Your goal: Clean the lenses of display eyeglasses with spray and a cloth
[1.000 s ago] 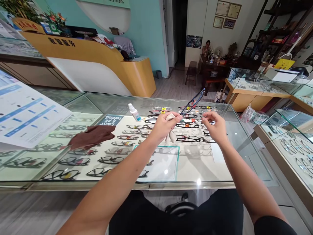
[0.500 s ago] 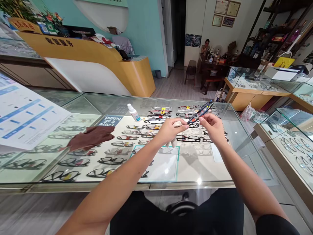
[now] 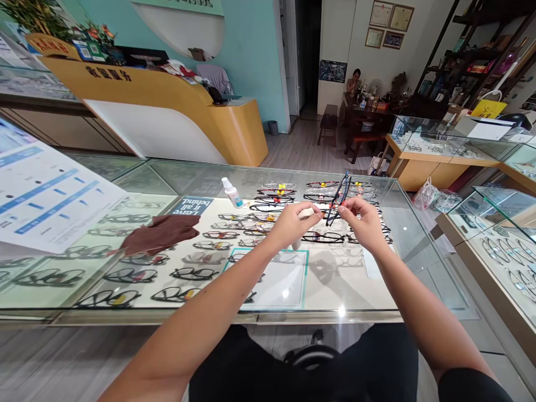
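Dark glasses (image 3: 337,199) were up, not yet set down
Right hand (image 3: 365,220) pinched them; left hand (image 3: 291,226), just beside, pinched pale cloth (image 3: 306,213) over the desk (image 3: 326,316)

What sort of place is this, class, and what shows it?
Most likely an optician's shop. Rows of glasses lie inside the glass display case, another dark-framed pair is held above it, and the counter beyond carries Chinese lettering for "cashier service".
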`<act>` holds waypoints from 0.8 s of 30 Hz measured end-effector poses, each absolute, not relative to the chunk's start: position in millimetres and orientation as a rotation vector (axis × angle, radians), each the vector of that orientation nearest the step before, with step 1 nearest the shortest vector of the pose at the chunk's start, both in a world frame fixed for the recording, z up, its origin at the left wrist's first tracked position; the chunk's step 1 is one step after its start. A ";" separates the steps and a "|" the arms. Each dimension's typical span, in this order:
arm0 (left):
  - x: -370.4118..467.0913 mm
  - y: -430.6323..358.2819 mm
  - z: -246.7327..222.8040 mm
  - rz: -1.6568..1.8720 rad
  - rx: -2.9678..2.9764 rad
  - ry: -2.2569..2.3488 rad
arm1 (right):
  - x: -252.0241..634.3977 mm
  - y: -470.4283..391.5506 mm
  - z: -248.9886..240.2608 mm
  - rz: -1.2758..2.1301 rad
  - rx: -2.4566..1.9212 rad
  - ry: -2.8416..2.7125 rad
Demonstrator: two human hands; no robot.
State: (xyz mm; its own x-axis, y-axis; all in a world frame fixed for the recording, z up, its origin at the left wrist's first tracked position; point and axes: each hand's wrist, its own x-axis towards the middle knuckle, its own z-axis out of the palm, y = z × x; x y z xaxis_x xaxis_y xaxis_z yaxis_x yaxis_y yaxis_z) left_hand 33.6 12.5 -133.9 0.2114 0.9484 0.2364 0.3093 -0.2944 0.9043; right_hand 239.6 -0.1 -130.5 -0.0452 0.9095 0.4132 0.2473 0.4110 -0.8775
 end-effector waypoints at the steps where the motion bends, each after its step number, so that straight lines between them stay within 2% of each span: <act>1: 32.9 13.9 -135.5 1.156 1.744 1.164 | 238.9 -0.5 -130.7 0.757 -1.059 -1.575; 5: 30.9 16.5 -138.2 1.281 1.714 1.096 | 235.3 -1.3 -134.7 0.824 -1.024 -1.656; 24: 32.5 20.1 -140.7 1.173 1.619 0.989 | 233.7 -1.6 -138.6 0.891 -0.995 -1.707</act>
